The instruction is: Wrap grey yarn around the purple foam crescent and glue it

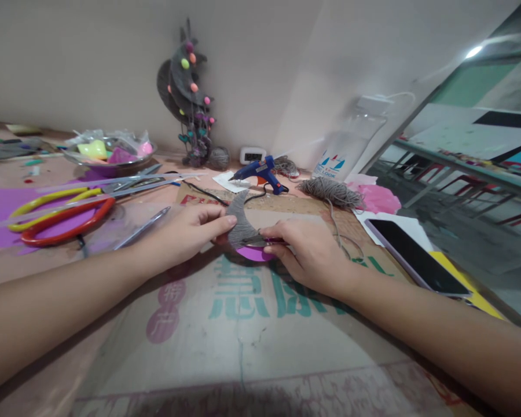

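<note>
A purple crescent [255, 253] partly wrapped in grey yarn [239, 223] is held above the cardboard [191, 359]. My left hand [195, 229] pinches its left side between thumb and fingers. On the right, my right hand [312, 255] is closed at the crescent's lower right part, with fingertips pressed around the yarn and the purple edge. A strand of yarn [336, 226] runs from behind my right hand towards a grey yarn bundle [331, 193]. The far ends of the fingers are partly hidden.
A blue glue gun [263, 172] lies beyond the crescent, near a small clock [252, 155]. Scissors [69, 223], a pen [143, 227] and a metal bowl [108, 157] are at left. A phone [417, 255] and a clear bottle [347, 142] stand or lie at right.
</note>
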Demonstrator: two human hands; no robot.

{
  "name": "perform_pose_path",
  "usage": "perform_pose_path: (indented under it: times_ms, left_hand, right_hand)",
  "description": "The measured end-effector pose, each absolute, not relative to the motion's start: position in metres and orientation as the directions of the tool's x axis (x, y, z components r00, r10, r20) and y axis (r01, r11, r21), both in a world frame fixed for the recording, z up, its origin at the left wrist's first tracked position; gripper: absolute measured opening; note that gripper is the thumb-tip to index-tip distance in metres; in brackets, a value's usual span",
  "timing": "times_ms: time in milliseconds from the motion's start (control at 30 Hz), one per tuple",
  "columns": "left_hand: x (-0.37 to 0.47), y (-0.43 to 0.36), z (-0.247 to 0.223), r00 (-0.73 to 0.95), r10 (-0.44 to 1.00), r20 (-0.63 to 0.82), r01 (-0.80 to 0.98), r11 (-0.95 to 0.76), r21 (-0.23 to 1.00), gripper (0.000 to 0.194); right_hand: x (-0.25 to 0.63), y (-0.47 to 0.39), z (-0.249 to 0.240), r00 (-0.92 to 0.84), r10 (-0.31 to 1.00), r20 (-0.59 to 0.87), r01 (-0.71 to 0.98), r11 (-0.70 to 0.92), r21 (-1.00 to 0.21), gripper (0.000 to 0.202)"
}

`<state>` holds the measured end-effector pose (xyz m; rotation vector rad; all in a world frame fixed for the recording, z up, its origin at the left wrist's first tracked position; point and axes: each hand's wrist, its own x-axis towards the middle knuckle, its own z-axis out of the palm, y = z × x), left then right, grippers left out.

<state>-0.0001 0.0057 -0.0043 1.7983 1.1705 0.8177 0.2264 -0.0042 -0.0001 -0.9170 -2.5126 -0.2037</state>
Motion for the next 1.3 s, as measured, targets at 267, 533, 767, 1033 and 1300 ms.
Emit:
perform_pose_path:
  times_ms: [267, 533, 767, 1033, 1300]
  left_hand:
    - [0.0014, 0.0037, -0.0016, 0.356, 0.933, 0.051, 0.394, -0.199, 0.897, 0.034]
    - [-0.0005, 0.0063, -0.0044, 0.384, 0.919, 0.089, 0.408, -0.255, 0.876, 0.033]
    - [-0.0011, 0.0059, -0.0054, 0.404, 0.909, 0.098, 0.411, -0.276, 0.869, 0.034]
    - [-0.0019, 0.0071, -0.0062, 0.417, 0.902, 0.109, 0.448, -0.308, 0.839, 0.035]
    - [-0.0015, 0.0065, -0.0053, 0.428, 0.899, 0.095, 0.433, -0.296, 0.851, 0.035]
  right_hand:
    - [0.2290, -0.0025, -0.0021, -0.688, 0.561, 0.460, 0.631, 0.775, 0.000, 0.019]
    - [0.2293, -0.0046, 0.0016, -0.644, 0.549, 0.533, 0.621, 0.782, -0.055, 0.017]
    - [0.2284, -0.0033, 0.0007, -0.633, 0.582, 0.510, 0.655, 0.754, -0.047, 0.018]
    - [0.2279, -0.0035, 0.0013, -0.642, 0.598, 0.481, 0.665, 0.746, -0.039, 0.018]
    - [0.2275, -0.0023, -0.0005, -0.653, 0.604, 0.456, 0.671, 0.741, -0.019, 0.016]
